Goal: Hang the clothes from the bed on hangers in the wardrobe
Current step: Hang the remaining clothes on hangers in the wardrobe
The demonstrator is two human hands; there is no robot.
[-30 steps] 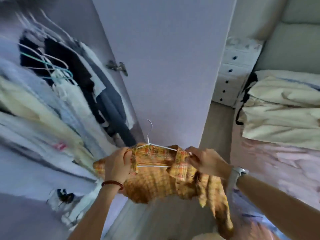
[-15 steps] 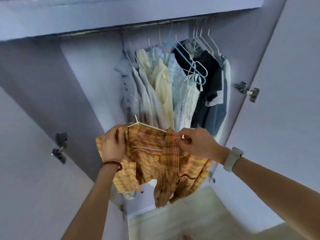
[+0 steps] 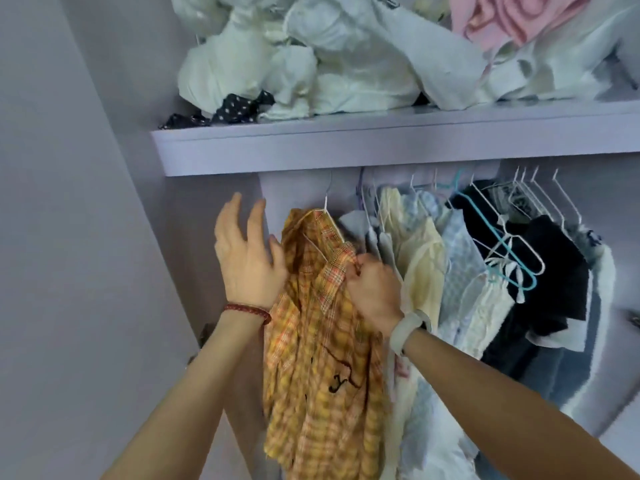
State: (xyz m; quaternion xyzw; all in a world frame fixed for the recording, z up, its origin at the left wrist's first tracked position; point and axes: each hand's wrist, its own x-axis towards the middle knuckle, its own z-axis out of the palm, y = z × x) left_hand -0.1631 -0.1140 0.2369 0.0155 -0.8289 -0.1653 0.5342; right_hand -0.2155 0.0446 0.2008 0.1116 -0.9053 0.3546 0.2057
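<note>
1. Hanging just under the shelf (image 3: 346, 147), the yellow plaid shirt (image 3: 322, 341) sits on a white hanger (image 3: 327, 206); its hook goes up behind the shelf edge, probably onto a rail hidden there.
2. Below the shelf, the right hand (image 3: 372, 289) pinches the shirt's collar with curled fingers.
3. Left of the shirt, the left hand (image 3: 247, 258) is spread, fingers straight, palm beside the cloth.
4. Right of the shirt, under the shelf, hang other clothes (image 3: 467, 289).
</note>
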